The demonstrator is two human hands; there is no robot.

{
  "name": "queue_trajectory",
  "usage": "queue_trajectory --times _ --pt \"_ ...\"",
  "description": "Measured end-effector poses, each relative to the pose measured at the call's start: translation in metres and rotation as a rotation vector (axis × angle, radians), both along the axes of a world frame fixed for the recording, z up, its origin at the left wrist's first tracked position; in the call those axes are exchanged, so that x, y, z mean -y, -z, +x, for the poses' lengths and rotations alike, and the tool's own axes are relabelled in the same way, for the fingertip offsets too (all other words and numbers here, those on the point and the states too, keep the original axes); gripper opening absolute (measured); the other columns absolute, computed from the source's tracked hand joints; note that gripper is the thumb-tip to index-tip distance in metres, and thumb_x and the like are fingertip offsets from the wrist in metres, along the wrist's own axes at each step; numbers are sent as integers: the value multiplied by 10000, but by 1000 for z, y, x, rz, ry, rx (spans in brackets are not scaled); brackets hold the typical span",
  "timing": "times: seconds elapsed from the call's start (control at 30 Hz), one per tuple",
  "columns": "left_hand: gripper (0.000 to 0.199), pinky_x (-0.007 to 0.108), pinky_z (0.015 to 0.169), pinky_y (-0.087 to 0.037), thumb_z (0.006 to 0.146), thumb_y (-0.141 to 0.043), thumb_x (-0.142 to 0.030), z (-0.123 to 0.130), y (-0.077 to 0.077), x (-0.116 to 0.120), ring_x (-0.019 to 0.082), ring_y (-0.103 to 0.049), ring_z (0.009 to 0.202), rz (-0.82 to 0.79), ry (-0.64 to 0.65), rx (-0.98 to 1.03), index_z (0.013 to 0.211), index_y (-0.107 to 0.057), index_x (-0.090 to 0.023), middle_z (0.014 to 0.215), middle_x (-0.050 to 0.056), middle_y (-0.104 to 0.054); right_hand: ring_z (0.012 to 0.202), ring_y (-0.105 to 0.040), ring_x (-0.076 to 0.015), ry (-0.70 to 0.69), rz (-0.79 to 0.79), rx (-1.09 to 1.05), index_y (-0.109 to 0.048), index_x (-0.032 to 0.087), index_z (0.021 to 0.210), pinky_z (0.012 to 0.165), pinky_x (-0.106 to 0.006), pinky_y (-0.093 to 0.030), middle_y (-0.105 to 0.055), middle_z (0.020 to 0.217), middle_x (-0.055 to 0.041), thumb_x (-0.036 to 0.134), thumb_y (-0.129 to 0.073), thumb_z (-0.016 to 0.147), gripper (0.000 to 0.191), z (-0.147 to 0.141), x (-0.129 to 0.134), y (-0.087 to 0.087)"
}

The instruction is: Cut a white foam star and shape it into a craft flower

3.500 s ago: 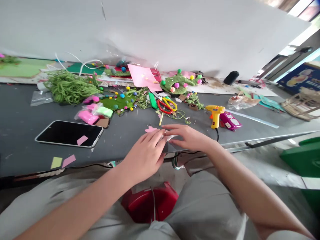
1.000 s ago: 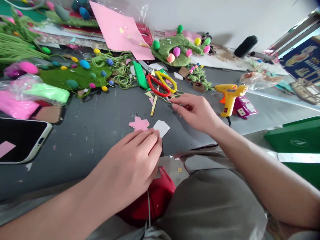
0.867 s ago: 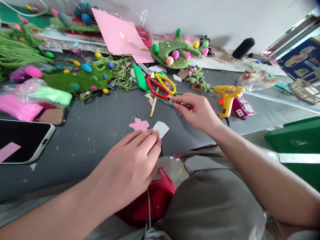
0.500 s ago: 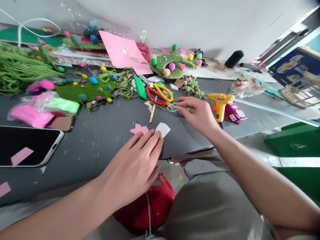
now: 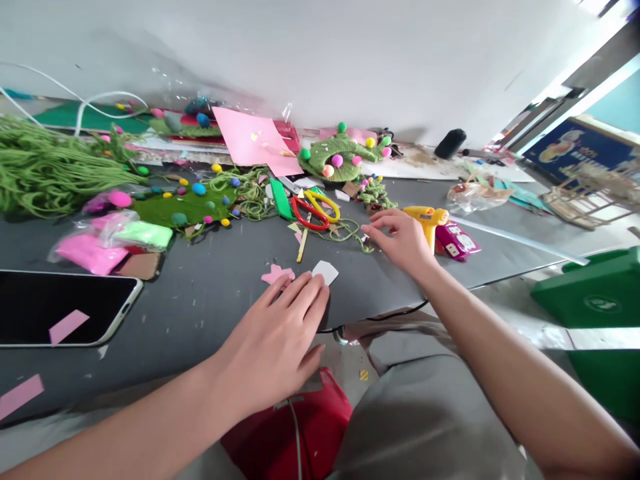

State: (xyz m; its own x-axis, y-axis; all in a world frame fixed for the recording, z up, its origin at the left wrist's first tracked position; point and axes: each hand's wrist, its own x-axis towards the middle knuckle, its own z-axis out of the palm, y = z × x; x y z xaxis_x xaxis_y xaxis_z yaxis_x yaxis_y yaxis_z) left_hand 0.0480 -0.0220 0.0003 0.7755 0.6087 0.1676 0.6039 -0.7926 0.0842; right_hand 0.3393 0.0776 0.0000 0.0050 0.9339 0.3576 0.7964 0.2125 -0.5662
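Note:
My left hand (image 5: 283, 333) lies flat with fingers extended, its fingertips touching a pink paper cutout (image 5: 276, 274) and a small white paper piece (image 5: 327, 272) near the table edge. Parts of both pieces are hidden under the fingers. My right hand (image 5: 403, 240) hovers beside a yellow glue gun (image 5: 429, 219), thumb and index finger a little apart. Loose green yarn (image 5: 367, 249) trails by its thumb; no grip on it shows. Scissors with red and yellow handles (image 5: 311, 213) lie left of this hand, and a pencil (image 5: 303, 247) is below them.
A phone (image 5: 65, 300) lies at left, near bagged clay (image 5: 90, 253). Green yarn strands (image 5: 55, 167), a pom-pom-covered green piece (image 5: 333, 157) and a pink sheet (image 5: 250, 137) line the back. A purple packet (image 5: 457, 240) is at right; a green bin (image 5: 590, 293) stands beyond the table.
My right hand has shifted right toward the glue gun, and the loose green yarn now reaches farther right. My left hand stays on the paper pieces. The view has tilted slightly.

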Motion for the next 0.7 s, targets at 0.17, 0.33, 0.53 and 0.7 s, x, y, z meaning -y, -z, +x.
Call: queue_trajectory --times 0.17,0.33,0.53,0.7 --pt "629 502 1229 -305 1008 -497 -418 0 2 -1 336 -469 1466 -11 9 6 1529 -481 -67 1603 166 -504 980 -692 -244 -58 39 -32 -790 211 958 818 -416 -565 -684 1311 -123 375 -692 886 204 -5 -1 -1" --pt "604 526 1211 -343 1008 -508 -427 6 -3 -6 358 -467 1461 -19 21 25 1476 -522 -43 1563 200 -530 885 -685 -226 -83 -2 -56 -763 195 760 776 -376 -532 -763 1038 -100 421 -643 938 311 -26 -8 -7" --pt "421 504 1158 -421 1044 -448 -372 18 -12 -6 341 -555 1369 -26 20 61 1242 -663 -69 1353 191 -662 887 -662 -197 -291 -24 40 -786 186 1093 837 -340 -514 -737 1072 -85 431 -645 959 313 -91 -38 -16" --pt "394 502 1094 -469 1035 -448 -347 22 -14 8 334 -603 1271 -24 -28 63 1231 -656 -76 1264 170 -686 1052 -655 -304 -157 -163 393 -784 156 959 873 -407 -507 -709 1153 -164 570 -689 899 429 -149 -73 -27"
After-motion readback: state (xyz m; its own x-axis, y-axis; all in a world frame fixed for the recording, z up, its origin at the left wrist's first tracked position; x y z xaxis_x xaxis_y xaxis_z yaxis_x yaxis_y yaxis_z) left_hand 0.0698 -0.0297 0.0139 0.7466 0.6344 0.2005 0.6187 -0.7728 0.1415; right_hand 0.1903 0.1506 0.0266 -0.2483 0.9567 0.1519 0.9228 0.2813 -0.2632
